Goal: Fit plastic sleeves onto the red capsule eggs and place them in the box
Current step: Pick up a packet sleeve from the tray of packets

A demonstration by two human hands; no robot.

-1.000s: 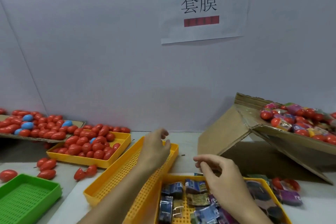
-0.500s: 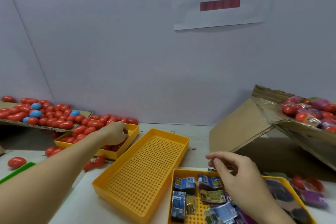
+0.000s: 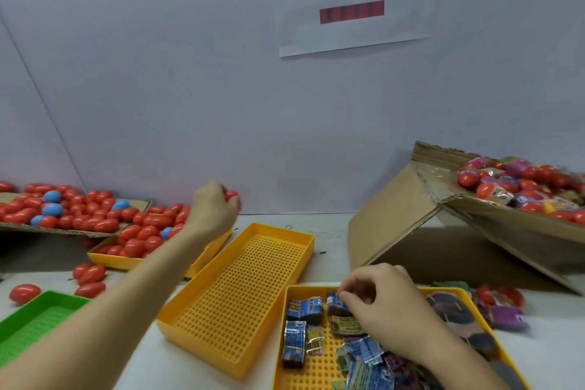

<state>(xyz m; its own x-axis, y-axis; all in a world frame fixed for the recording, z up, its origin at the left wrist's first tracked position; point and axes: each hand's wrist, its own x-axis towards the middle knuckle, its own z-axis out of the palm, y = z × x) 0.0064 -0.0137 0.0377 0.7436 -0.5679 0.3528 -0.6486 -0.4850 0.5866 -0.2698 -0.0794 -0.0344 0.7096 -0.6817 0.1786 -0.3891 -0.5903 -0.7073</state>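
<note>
My left hand (image 3: pixel 212 209) is raised above the far end of the yellow tray of red eggs (image 3: pixel 104 258) and grips a red capsule egg (image 3: pixel 232 195). Reaching into the yellow sleeve tray (image 3: pixel 456 293) at the front right, my right hand (image 3: pixel 384 307) pinches a blue printed plastic sleeve (image 3: pixel 333 300) among several flat sleeves (image 3: pixel 294 339). The tilted cardboard box (image 3: pixel 474 215) at the right holds several sleeved eggs (image 3: pixel 519 184).
An empty yellow perforated tray (image 3: pixel 243 294) lies between my arms. A green tray (image 3: pixel 34 323) sits at the front left, with loose red eggs (image 3: pixel 90 274) beside it. A cardboard sheet (image 3: pixel 47 229) at the far left carries red and blue eggs. A paper sign (image 3: pixel 351 0) hangs on the wall.
My left hand went from the empty tray to the egg tray, closed on a red egg and lifted it. My right hand dropped onto the sleeves and pinched one.
</note>
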